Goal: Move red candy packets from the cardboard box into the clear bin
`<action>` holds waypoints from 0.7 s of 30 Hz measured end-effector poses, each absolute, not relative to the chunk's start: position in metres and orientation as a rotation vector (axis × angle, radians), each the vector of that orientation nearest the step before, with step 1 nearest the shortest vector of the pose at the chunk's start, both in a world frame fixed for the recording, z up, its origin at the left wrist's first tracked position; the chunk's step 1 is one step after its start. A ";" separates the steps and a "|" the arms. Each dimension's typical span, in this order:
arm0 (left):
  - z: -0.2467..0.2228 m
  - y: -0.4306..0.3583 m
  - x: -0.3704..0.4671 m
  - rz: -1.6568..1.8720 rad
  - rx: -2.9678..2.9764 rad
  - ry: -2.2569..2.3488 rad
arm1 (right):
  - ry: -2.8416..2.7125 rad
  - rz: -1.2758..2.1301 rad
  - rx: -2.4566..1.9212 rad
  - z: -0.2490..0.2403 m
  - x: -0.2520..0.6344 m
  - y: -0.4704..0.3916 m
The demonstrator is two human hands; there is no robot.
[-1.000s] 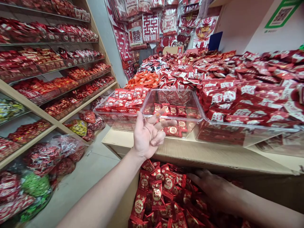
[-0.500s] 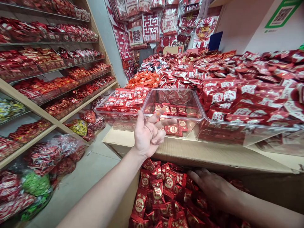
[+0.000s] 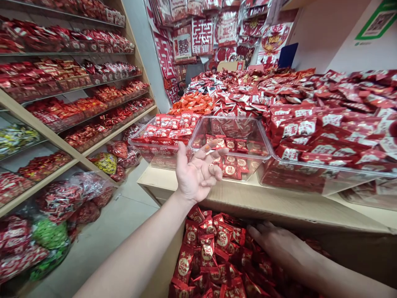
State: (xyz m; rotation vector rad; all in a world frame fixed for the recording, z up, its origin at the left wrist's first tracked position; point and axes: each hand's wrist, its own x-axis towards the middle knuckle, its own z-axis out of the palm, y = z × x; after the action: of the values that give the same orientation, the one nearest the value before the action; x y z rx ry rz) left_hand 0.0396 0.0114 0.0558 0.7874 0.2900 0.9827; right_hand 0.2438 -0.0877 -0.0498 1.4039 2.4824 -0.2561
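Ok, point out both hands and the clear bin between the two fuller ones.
Left hand (image 3: 195,176), head view: on the palm.
Right hand (image 3: 276,243), head view: on the back of the hand.
Clear bin (image 3: 265,155), head view: on the rim's front right corner.

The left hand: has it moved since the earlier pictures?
Yes, slightly: judged against the sparsely filled clear bin behind it, the left hand has shifted a little to the left.

You have one left hand (image 3: 198,171) and one right hand (image 3: 276,242) in view, with one cardboard box (image 3: 356,246) of candies (image 3: 207,250) too piled up to count, at least three clear tubs (image 3: 251,156), one shelf rack (image 3: 139,51), one green-framed sign (image 3: 379,20) and one blue board (image 3: 288,55).
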 end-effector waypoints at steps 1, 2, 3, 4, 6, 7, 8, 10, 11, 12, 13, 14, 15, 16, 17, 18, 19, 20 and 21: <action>0.056 0.011 0.039 0.975 0.784 0.288 | 2.494 -0.217 1.401 -0.050 0.243 -0.088; 0.057 0.010 0.039 0.972 0.780 0.287 | 2.509 -0.173 1.398 -0.051 0.242 -0.090; 0.058 0.009 0.039 0.968 0.777 0.286 | 2.530 -0.122 1.393 -0.051 0.241 -0.091; 0.058 0.009 0.039 0.966 0.775 0.286 | 2.560 -0.067 1.378 -0.049 0.239 -0.092; 0.059 0.009 0.039 0.967 0.774 0.285 | 2.635 -0.003 1.311 -0.042 0.233 -0.096; 0.059 0.009 0.038 0.968 0.772 0.283 | 2.682 -0.027 1.273 -0.034 0.230 -0.098; 0.059 0.009 0.038 0.972 0.768 0.281 | 2.730 -0.101 1.253 -0.024 0.227 -0.100; 0.059 0.009 0.037 0.985 0.757 0.275 | 2.813 -0.392 1.267 0.001 0.224 -0.101; 0.059 0.009 0.037 0.989 0.755 0.272 | 2.849 -0.574 1.305 0.015 0.224 -0.100; 0.059 0.009 0.037 0.990 0.756 0.270 | 2.884 -0.753 1.367 0.028 0.225 -0.097; 0.058 0.009 0.037 0.990 0.759 0.269 | 2.914 -0.917 1.460 0.040 0.227 -0.092; 0.058 0.009 0.037 0.989 0.763 0.267 | 2.935 -1.065 1.587 0.050 0.229 -0.086; 0.058 0.009 0.037 0.988 0.769 0.265 | 2.941 -1.213 1.741 0.057 0.231 -0.078; 0.057 0.009 0.037 0.987 0.775 0.265 | 2.907 -1.380 1.906 0.061 0.233 -0.069; 0.057 0.009 0.037 0.988 0.778 0.266 | 2.827 -1.569 2.060 0.062 0.233 -0.059; 0.057 0.009 0.037 0.990 0.780 0.269 | 2.707 -1.778 2.165 0.061 0.233 -0.049; 0.057 0.009 0.037 0.992 0.779 0.272 | 2.562 -1.978 2.224 0.058 0.232 -0.041; 0.057 0.009 0.037 0.993 0.777 0.276 | 2.413 -2.142 2.242 0.054 0.231 -0.034; 0.057 0.009 0.037 0.994 0.775 0.277 | 2.278 -2.258 2.239 0.050 0.229 -0.029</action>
State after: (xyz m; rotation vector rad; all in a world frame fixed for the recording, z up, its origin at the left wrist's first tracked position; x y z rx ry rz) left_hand 0.0366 0.0090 0.0568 0.7747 0.2769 0.9935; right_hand 0.2292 -0.0293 0.0503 2.2394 2.2779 -2.2582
